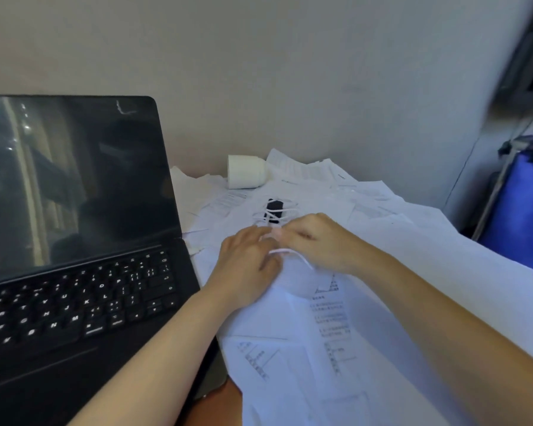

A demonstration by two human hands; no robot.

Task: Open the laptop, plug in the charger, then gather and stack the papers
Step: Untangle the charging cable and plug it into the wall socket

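Note:
A black laptop (74, 241) stands open on the left with a dark screen. Loose printed papers (336, 318) lie spread over the desk to its right. On them rests a black charger block (274, 210) wrapped in a white cable (293, 253). My left hand (246, 265) and my right hand (317, 241) meet just in front of the block, and both pinch the white cable between their fingertips. A loop of cable runs out under my right hand. The view is blurred, so the cable's plug end is not clear.
A white roll of paper (246, 172) lies on its side at the back against the beige wall. A blue bag or bin (523, 204) stands off the desk at the right. A bit of brown desk edge (216, 407) shows between my arms.

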